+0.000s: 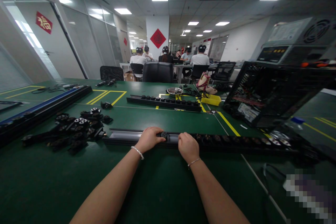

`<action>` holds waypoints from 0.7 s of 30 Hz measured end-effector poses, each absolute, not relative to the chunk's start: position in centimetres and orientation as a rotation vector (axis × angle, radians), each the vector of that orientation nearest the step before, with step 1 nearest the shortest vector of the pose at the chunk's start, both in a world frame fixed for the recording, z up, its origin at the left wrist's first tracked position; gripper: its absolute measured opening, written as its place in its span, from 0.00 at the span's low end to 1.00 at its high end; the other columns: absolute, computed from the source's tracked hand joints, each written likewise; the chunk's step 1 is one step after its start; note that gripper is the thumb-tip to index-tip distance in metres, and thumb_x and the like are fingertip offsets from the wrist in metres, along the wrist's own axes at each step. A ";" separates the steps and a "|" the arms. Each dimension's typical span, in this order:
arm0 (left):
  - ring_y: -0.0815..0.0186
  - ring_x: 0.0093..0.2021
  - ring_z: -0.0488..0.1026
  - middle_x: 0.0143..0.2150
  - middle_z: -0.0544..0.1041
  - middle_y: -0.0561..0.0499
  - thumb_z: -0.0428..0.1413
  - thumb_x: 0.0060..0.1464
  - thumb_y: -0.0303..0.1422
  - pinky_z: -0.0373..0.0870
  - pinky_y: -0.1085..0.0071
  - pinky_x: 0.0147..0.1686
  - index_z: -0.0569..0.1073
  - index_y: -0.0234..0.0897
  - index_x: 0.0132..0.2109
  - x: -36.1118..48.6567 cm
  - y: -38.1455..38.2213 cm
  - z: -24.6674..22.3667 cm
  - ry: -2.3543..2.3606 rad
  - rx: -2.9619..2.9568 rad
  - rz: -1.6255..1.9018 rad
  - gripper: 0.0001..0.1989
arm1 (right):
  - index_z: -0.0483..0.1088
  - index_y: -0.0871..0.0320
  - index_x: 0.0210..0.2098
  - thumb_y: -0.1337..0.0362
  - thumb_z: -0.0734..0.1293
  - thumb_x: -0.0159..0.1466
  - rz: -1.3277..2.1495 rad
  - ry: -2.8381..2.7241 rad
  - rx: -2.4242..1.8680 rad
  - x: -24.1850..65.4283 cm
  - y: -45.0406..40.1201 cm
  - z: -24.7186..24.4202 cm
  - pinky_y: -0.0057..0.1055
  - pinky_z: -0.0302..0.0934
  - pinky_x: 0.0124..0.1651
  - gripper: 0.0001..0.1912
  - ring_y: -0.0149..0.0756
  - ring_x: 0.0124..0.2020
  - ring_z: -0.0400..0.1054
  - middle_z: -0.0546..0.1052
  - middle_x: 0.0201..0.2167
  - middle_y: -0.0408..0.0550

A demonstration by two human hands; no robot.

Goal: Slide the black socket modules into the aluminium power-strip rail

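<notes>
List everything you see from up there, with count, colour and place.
Near rail: 1, black, under both hands
Block: 1, black, at left fingertips
Seated blocks: several, black, near rail's right part
Loose parts: many, mostly black, left
Short rail: 1, black, beyond hands
Blue-lined rail: 1, black, far left
Bowl: 1, silver, far side
Tray: 1, yellow, far side
Open case: 1, black, right
Table: 1, green, beneath
People: several, background
Left hand, right hand: 2, bare, centre
</notes>
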State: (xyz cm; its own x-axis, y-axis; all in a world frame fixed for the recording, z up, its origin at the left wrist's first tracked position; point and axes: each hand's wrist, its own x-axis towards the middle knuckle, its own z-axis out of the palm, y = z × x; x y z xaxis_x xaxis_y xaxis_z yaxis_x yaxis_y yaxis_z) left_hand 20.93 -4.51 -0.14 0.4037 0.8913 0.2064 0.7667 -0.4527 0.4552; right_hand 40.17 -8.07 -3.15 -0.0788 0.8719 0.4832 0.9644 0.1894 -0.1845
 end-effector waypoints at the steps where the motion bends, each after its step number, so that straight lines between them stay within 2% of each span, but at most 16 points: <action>1: 0.63 0.46 0.70 0.45 0.76 0.52 0.58 0.45 0.39 0.61 0.69 0.50 0.75 0.42 0.43 20.8 -4.5 -0.1 1.446 2.375 0.615 0.15 | 0.66 0.57 0.25 0.73 0.57 0.58 -0.253 -1.983 -1.711 40.2 -8.0 -3.2 0.27 0.48 0.34 0.10 0.30 0.30 0.61 0.69 0.26 0.43; 11: 0.63 0.46 0.70 0.45 0.76 0.51 0.57 0.46 0.39 0.61 0.69 0.50 0.74 0.41 0.43 19.5 -4.2 -0.2 1.413 2.427 0.597 0.16 | 0.65 0.57 0.24 0.73 0.56 0.59 -0.223 -1.987 -1.720 40.2 -8.0 -3.1 0.26 0.48 0.32 0.11 0.29 0.28 0.60 0.69 0.25 0.43; 16: 0.60 0.53 0.66 0.47 0.75 0.50 0.58 0.45 0.40 0.57 0.66 0.53 0.73 0.41 0.46 18.7 -4.0 -0.3 1.456 2.409 0.568 0.19 | 0.65 0.57 0.24 0.73 0.57 0.59 -0.241 -1.986 -1.719 40.1 -8.0 -3.0 0.26 0.48 0.32 0.10 0.29 0.28 0.60 0.69 0.25 0.43; 21: 0.59 0.56 0.63 0.49 0.74 0.51 0.58 0.45 0.40 0.54 0.63 0.56 0.73 0.43 0.46 18.1 -3.8 -0.2 1.483 2.381 0.521 0.19 | 0.65 0.57 0.24 0.73 0.57 0.59 -0.249 -1.990 -1.716 40.2 -7.9 -3.3 0.27 0.48 0.32 0.11 0.29 0.28 0.60 0.69 0.25 0.43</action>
State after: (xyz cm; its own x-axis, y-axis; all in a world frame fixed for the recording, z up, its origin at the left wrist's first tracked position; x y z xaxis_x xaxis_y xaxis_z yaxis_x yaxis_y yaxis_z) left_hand 18.10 -3.80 -0.17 0.4054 0.9017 0.1504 0.7977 -0.4293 0.4235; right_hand 40.16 -7.89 -3.27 -0.0832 0.8746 0.4776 0.9652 0.1900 -0.1797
